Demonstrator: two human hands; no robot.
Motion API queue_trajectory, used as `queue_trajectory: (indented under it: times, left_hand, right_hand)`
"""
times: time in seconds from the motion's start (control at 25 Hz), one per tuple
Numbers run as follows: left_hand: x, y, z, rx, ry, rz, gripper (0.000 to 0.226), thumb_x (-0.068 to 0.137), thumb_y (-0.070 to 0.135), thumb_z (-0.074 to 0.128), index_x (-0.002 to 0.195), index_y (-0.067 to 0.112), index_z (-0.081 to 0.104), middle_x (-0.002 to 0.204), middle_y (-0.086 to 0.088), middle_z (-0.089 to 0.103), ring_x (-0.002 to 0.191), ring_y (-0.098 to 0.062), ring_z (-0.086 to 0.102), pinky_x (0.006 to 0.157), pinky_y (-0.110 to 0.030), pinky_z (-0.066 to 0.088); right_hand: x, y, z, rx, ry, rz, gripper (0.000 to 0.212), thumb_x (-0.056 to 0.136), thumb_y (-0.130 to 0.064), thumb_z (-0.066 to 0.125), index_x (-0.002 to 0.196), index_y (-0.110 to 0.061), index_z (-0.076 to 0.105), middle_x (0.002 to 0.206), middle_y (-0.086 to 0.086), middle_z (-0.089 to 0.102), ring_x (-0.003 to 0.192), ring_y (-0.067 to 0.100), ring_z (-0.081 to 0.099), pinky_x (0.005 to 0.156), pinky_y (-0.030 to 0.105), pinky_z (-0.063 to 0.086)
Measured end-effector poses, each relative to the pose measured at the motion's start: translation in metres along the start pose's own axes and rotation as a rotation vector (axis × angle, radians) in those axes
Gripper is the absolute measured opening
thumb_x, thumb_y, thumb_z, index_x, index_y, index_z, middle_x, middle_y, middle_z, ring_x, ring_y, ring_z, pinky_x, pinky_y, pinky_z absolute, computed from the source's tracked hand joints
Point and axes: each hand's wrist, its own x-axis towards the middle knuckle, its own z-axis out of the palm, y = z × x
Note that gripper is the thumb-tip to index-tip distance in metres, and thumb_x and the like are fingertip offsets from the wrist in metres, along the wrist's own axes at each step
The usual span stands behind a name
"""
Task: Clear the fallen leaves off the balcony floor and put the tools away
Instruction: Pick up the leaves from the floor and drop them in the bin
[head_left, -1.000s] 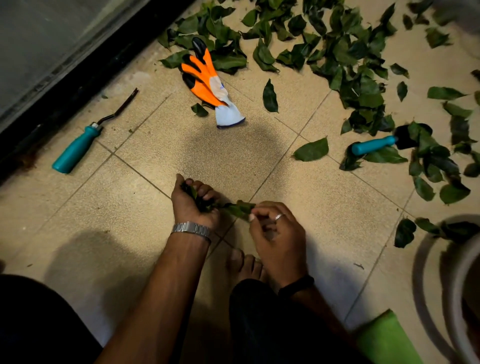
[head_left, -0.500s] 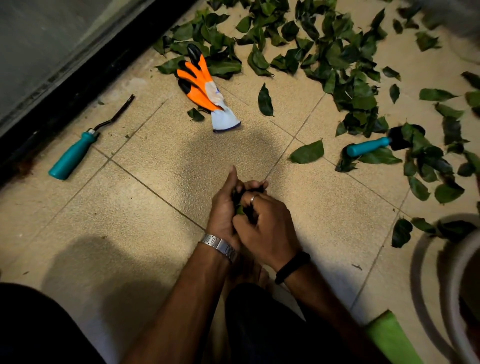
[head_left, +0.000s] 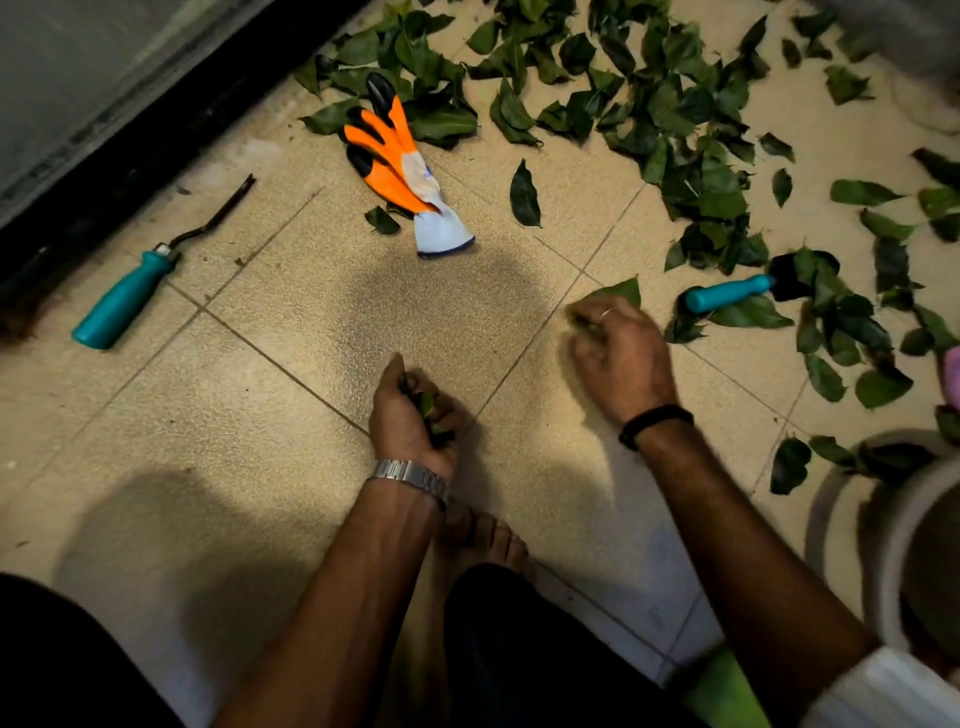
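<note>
My left hand (head_left: 410, 410) rests low on the tiled floor, closed around a bunch of green leaves (head_left: 430, 415). My right hand (head_left: 618, 353) is to its right, fingers curled over a single large leaf (head_left: 621, 291) lying on the tile. Many fallen leaves (head_left: 670, 119) are spread over the far and right floor. A teal-handled weeder (head_left: 130, 291) lies at the left. A teal-handled trowel (head_left: 727, 293) lies at the right, its blade half under leaves. An orange and white glove (head_left: 400, 166) lies at the top middle.
A dark door track (head_left: 135, 156) runs along the upper left. A white pot (head_left: 893, 545) stands at the right edge. A green object (head_left: 727, 696) sits at the bottom right. My bare foot (head_left: 483, 540) and dark trousers are between my arms.
My hands, pressed together over the leaves half a second ago, have parted. The left stays put with the bunch; the right has moved right and away to the single leaf.
</note>
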Motion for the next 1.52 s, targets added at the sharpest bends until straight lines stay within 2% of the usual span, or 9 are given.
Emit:
queue_trajectory:
  times: [0.2,0.36,0.48,0.64,0.84,1.0,1.16,1.4,1.52]
  left_hand:
    - [0.004,-0.004,0.001,0.124,-0.011,0.018,0.044,0.101,0.034,0.051,0.059,0.023,0.041,0.046,0.009,0.037,0.033,-0.005,0.029,0.031,-0.014,0.022]
    - [0.007,-0.016,0.003,0.42,-0.03,0.096,0.041,0.097,0.034,0.059,0.059,0.02,0.064,0.069,0.001,0.068,0.052,-0.013,0.062,0.054,-0.023,0.049]
    - [-0.002,-0.03,0.007,0.572,-0.045,0.178,0.038,0.098,0.036,0.059,0.078,0.006,0.072,0.086,-0.012,0.076,0.079,-0.025,0.072,0.079,-0.035,0.056]
    - [-0.002,-0.03,0.006,0.632,0.228,0.312,0.036,0.095,0.029,0.067,0.062,0.015,0.061,0.045,0.01,0.058,0.04,-0.002,0.053,0.05,-0.019,0.044]
    - [0.0,-0.026,0.011,0.599,0.111,0.229,0.039,0.095,0.037,0.065,0.066,0.018,0.048,0.063,-0.007,0.057,0.052,-0.015,0.069,0.041,-0.018,0.045]
    - [-0.001,-0.029,0.01,0.608,0.076,0.179,0.039,0.095,0.043,0.064,0.068,0.016,0.052,0.054,-0.003,0.058,0.044,-0.014,0.063,0.046,-0.023,0.046]
    - [-0.002,-0.032,0.012,0.584,0.063,0.18,0.043,0.095,0.04,0.065,0.063,0.014,0.051,0.052,-0.003,0.052,0.043,-0.015,0.061,0.046,-0.023,0.048]
    - [0.0,-0.027,0.011,0.668,0.055,0.23,0.05,0.096,0.04,0.062,0.059,0.01,0.051,0.046,-0.005,0.051,0.037,-0.013,0.053,0.041,-0.017,0.041]
    - [0.006,-0.023,0.006,0.698,0.077,0.268,0.05,0.095,0.042,0.064,0.056,0.012,0.054,0.047,-0.003,0.052,0.04,-0.015,0.051,0.046,-0.022,0.042]
  right_hand:
    - [0.018,0.038,0.015,-0.185,0.091,-0.044,0.024,0.093,-0.016,0.056,0.108,-0.016,0.075,0.106,0.008,0.067,0.097,0.03,0.061,0.088,0.041,0.051]
    - [-0.019,-0.017,0.013,0.235,0.158,-0.039,0.018,0.089,-0.007,0.068,0.099,-0.018,0.077,0.095,-0.002,0.071,0.091,0.011,0.065,0.086,0.028,0.054]
    - [-0.078,-0.069,0.026,0.497,-0.015,-0.112,0.035,0.081,0.006,0.062,0.105,-0.013,0.076,0.109,-0.001,0.072,0.107,0.009,0.065,0.097,0.025,0.05]
    - [-0.091,-0.036,0.004,0.713,-0.264,-0.01,0.032,0.092,0.005,0.06,0.111,-0.015,0.076,0.116,-0.005,0.073,0.112,0.007,0.066,0.099,0.024,0.05]
    - [-0.031,0.065,-0.036,0.112,0.167,0.19,0.025,0.091,-0.013,0.066,0.115,-0.021,0.073,0.116,-0.002,0.067,0.107,0.015,0.063,0.091,0.016,0.045]
    - [0.0,0.102,-0.031,-0.14,0.146,0.24,0.044,0.093,-0.038,0.065,0.133,-0.02,0.062,0.12,0.008,0.06,0.111,0.023,0.056,0.096,0.028,0.045]
    - [0.007,0.088,-0.025,-0.195,0.165,0.242,0.028,0.094,-0.026,0.063,0.119,-0.016,0.071,0.114,0.008,0.064,0.106,0.027,0.059,0.092,0.032,0.047]
    - [-0.062,0.029,-0.008,0.345,0.12,0.223,0.035,0.095,-0.025,0.067,0.13,-0.028,0.062,0.106,-0.01,0.073,0.101,0.002,0.065,0.09,0.018,0.05]
    - [-0.091,0.009,0.0,0.675,0.086,0.335,0.032,0.094,-0.02,0.068,0.123,-0.028,0.06,0.098,-0.006,0.077,0.102,0.006,0.07,0.093,0.029,0.054]
